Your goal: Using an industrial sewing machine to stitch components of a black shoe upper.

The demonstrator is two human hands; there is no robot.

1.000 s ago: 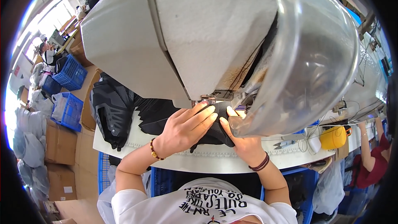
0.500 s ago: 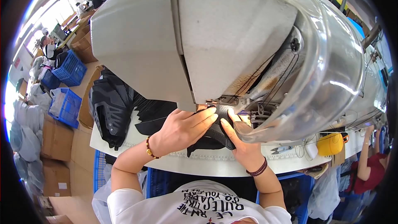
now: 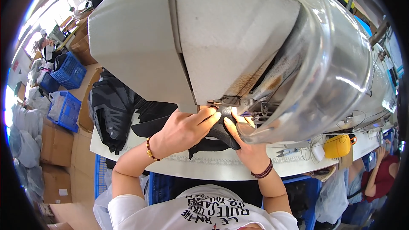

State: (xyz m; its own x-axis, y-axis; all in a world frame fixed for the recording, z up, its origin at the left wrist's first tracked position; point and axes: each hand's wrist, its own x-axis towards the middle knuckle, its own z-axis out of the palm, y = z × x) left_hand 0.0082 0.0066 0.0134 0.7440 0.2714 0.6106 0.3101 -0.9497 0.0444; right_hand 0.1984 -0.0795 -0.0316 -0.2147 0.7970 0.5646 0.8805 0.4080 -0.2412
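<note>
A black shoe upper piece (image 3: 221, 135) lies under the head of a pale grey sewing machine (image 3: 230, 34), in the light by the needle area. My left hand (image 3: 179, 132) has its fingers bent and pressed together on the piece's left edge. On the right side, my right hand (image 3: 250, 153) rests with finger and thumb stretched along the piece, its fingertips close to the presser area. The needle itself is hidden behind the machine head and fingers. Left of my hands lie stacked black shoe uppers (image 3: 111, 108) and flat black pieces (image 3: 155, 110).
A curved clear plastic guard (image 3: 336, 68) bulges on the machine's right side. Snips (image 3: 287, 151) and a yellow container (image 3: 336, 145) sit on the white table (image 3: 179, 167) at right. Blue crates (image 3: 68, 110) and cardboard boxes (image 3: 56, 145) stand at left. A person in red (image 3: 381, 176) works at right.
My left fingers have gone from stretched out to bent, gripping the piece's edge. My right hand stays on the piece with little movement. The whole view has shifted slightly.
</note>
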